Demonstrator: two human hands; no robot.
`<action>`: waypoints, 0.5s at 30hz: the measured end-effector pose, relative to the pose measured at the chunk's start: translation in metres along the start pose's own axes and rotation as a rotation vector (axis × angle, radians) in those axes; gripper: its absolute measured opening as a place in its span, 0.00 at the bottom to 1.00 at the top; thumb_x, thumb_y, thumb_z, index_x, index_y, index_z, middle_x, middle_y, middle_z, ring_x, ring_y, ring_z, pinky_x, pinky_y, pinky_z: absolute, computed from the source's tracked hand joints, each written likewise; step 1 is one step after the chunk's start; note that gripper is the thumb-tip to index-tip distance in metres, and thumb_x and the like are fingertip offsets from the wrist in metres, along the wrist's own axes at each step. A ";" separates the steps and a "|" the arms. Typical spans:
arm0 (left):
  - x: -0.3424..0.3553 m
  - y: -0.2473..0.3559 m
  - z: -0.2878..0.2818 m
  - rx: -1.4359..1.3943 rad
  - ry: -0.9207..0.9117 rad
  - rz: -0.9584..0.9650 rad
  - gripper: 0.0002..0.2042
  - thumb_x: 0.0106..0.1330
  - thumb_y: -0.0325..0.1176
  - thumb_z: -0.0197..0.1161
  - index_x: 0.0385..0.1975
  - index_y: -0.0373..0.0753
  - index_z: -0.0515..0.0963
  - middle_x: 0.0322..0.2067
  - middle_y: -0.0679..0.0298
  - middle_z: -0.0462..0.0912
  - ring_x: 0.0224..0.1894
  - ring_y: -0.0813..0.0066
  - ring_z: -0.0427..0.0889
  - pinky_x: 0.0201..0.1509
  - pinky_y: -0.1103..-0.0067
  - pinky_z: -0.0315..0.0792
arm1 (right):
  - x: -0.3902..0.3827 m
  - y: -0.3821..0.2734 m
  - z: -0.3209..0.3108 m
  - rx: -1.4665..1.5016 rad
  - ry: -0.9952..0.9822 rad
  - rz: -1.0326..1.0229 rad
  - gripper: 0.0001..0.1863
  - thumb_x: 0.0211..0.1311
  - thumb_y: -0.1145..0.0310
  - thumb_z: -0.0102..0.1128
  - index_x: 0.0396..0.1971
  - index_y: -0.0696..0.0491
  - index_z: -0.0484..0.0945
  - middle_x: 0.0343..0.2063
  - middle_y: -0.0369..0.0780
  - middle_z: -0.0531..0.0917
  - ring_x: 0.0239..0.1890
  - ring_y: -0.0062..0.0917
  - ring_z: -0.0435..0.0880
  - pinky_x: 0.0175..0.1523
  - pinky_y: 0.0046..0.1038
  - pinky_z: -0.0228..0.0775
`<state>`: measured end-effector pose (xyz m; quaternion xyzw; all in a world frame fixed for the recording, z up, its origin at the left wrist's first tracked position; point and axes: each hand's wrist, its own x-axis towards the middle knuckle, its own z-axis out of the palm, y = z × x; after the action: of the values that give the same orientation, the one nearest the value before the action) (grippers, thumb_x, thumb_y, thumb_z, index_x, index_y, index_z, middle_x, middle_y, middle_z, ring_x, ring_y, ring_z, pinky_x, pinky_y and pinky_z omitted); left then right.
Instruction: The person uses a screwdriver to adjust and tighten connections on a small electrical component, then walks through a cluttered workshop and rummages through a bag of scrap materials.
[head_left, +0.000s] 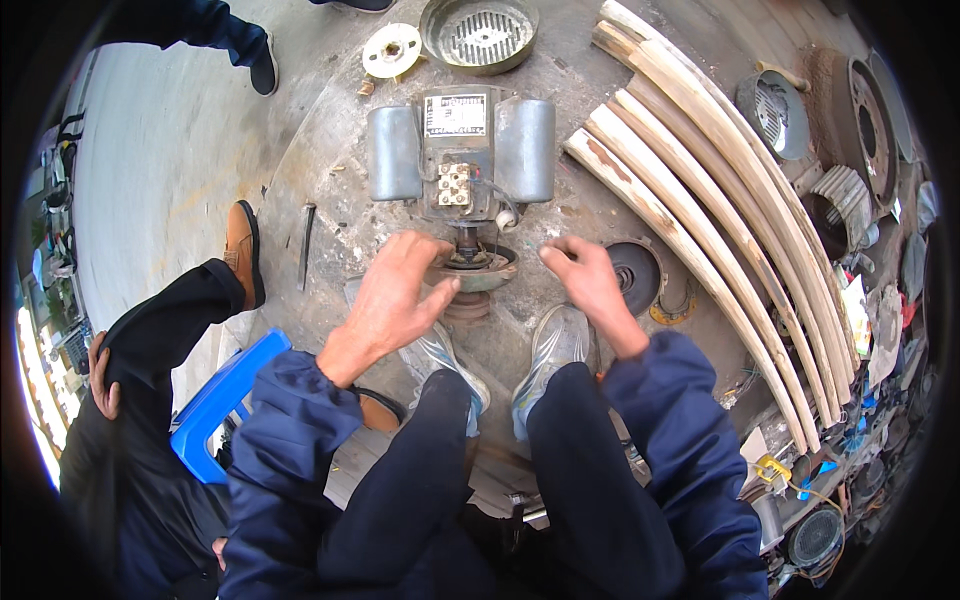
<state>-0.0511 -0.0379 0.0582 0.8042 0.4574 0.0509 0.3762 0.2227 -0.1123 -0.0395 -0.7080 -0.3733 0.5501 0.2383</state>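
Note:
An electric motor point(478, 195) lies on the floor in front of me, a silver cylinder point(397, 152) on its left side and another point(526, 150) on its right. On top sit a pale terminal block point(455, 186) and a nameplate. Its shaft point(467, 240) points toward me into a round end cover point(490, 277). My left hand point(385, 300) is at the cover's left edge, thumb and fingers apart; whether it touches the cover I cannot tell. Right of the cover, my right hand point(590, 285) hovers with loosely bent fingers, apart from it and holding nothing visible.
Long curved wooden poles point(700, 200) lie to the right. Beyond the motor are a slotted round cover point(480, 35) and a pale fan disc point(392, 50). A dark round part point(632, 278) is near my right hand. At left are a metal rod point(307, 247), a blue stool point(225, 405) and a seated person.

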 end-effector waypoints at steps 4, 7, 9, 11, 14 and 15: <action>-0.012 -0.011 0.042 -0.096 0.126 -0.106 0.21 0.60 0.36 0.75 0.51 0.37 0.79 0.50 0.53 0.80 0.57 0.51 0.77 0.64 0.62 0.67 | 0.043 -0.017 0.048 -0.083 -0.183 0.160 0.24 0.60 0.53 0.70 0.42 0.61 0.88 0.38 0.53 0.90 0.43 0.41 0.91 0.51 0.38 0.79; -0.013 -0.018 0.059 -0.127 0.188 -0.107 0.20 0.58 0.38 0.78 0.47 0.37 0.81 0.51 0.55 0.81 0.58 0.54 0.76 0.65 0.62 0.65 | 0.048 -0.017 0.056 -0.183 -0.179 0.183 0.25 0.58 0.52 0.71 0.39 0.62 0.89 0.34 0.54 0.90 0.40 0.40 0.91 0.48 0.40 0.79; -0.012 -0.019 0.065 -0.156 0.221 -0.098 0.19 0.56 0.40 0.79 0.42 0.37 0.82 0.52 0.55 0.81 0.57 0.55 0.76 0.65 0.62 0.65 | 0.050 -0.016 0.052 -0.171 -0.202 0.190 0.24 0.57 0.54 0.72 0.38 0.63 0.89 0.32 0.53 0.90 0.38 0.40 0.91 0.47 0.40 0.80; -0.014 -0.021 0.063 -0.161 0.219 -0.112 0.18 0.56 0.40 0.79 0.41 0.37 0.83 0.52 0.55 0.81 0.57 0.54 0.76 0.65 0.62 0.65 | 0.053 -0.015 0.054 -0.140 -0.231 0.223 0.22 0.56 0.57 0.73 0.38 0.64 0.88 0.33 0.51 0.90 0.38 0.38 0.91 0.47 0.39 0.80; -0.015 -0.024 0.062 -0.171 0.232 -0.112 0.18 0.56 0.39 0.80 0.41 0.37 0.83 0.52 0.56 0.81 0.58 0.54 0.75 0.64 0.62 0.65 | 0.059 -0.016 0.058 -0.083 -0.269 0.298 0.20 0.54 0.65 0.76 0.40 0.67 0.87 0.36 0.47 0.91 0.40 0.31 0.89 0.48 0.35 0.80; -0.015 -0.023 0.062 -0.172 0.236 -0.111 0.18 0.56 0.39 0.80 0.41 0.37 0.83 0.52 0.56 0.81 0.58 0.54 0.75 0.64 0.62 0.65 | 0.060 -0.016 0.058 -0.024 -0.261 0.285 0.20 0.54 0.65 0.75 0.38 0.69 0.86 0.34 0.49 0.90 0.39 0.32 0.89 0.47 0.36 0.80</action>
<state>-0.0494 -0.0772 0.0035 0.7307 0.5363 0.1633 0.3896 0.1700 -0.0599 -0.0798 -0.6791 -0.3034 0.6610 0.0992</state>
